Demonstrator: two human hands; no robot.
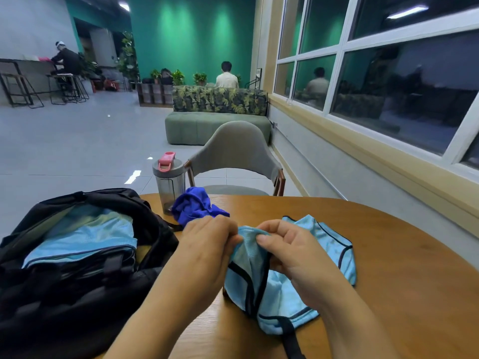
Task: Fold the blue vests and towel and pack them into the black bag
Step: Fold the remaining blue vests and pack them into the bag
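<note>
A light blue mesh vest (pixel 287 288) with dark trim lies crumpled on the round wooden table (pixel 404 281) in front of me. My left hand (pixel 207 244) and my right hand (pixel 290 247) both pinch its raised upper edge, close together. At the left stands the open black bag (pixel 77 268), with a folded light blue vest (pixel 85 237) lying inside it. A bunched dark blue cloth (pixel 197 204) sits on the table behind my left hand.
A grey bottle with a pink lid (pixel 169 185) stands beside the dark blue cloth, near the bag. A grey chair (pixel 236 156) faces the table's far side. Windows run along the right wall. Two people sit far off.
</note>
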